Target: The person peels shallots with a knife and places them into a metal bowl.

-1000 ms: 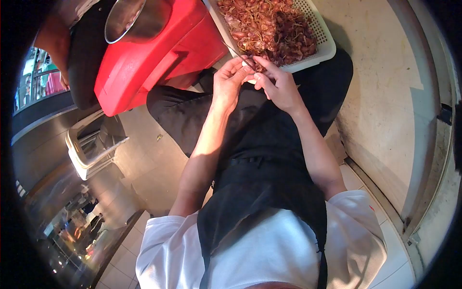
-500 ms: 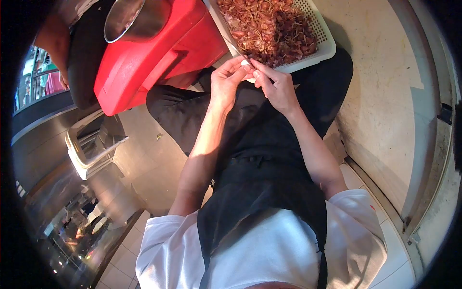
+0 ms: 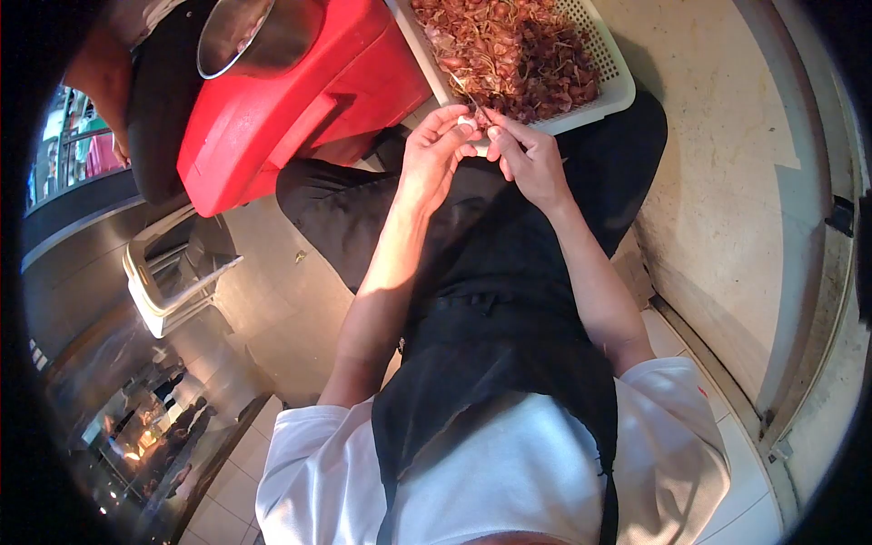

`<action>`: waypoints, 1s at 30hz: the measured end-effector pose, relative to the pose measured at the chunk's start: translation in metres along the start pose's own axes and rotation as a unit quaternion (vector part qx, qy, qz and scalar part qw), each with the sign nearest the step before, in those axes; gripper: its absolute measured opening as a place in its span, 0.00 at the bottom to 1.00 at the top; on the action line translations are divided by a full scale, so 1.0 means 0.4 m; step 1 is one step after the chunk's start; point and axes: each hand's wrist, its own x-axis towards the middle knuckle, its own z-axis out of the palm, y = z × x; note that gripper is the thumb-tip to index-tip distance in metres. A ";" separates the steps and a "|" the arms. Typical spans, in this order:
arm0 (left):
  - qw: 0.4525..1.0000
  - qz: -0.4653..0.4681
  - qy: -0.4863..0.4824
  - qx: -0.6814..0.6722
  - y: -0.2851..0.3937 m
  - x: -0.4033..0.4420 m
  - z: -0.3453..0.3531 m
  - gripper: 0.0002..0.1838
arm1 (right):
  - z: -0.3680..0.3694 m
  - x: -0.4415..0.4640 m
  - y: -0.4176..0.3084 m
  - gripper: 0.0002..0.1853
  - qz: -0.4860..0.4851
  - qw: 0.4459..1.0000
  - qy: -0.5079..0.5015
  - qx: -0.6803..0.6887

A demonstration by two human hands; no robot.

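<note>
Just in front of the white plastic basket [image 3: 619, 98], both my hands are close together over my lap. Between the fingertips of my left hand [image 3: 430, 162] is a small pale shallot [image 3: 467, 122], part of it bared white. My right hand [image 3: 536, 171] is closed on what looks like a small knife [image 3: 473, 102]; its thin blade points up and left, and the handle is hidden in my fingers. A bit of reddish skin shows between the hands. Heaped in the basket are many red-brown shallots [image 3: 490, 54] with dry skins and roots.
A red plastic box [image 3: 245, 136] stands at the left, bearing a metal bowl [image 3: 272, 41]. Another person's arm [image 3: 98, 86] shows at the far upper left. A white-framed stool [image 3: 150, 291] is lower left; a pale wall panel [image 3: 718, 163] rises at right.
My hands have drawn slightly apart, the right one moving a little right and down. The shallot's white side and the thin blade show more plainly now.
</note>
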 end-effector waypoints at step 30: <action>0.994 0.048 0.013 0.094 -0.008 -0.004 0.010 0.16 | -0.022 0.003 -0.021 0.24 0.058 0.996 0.042 -0.052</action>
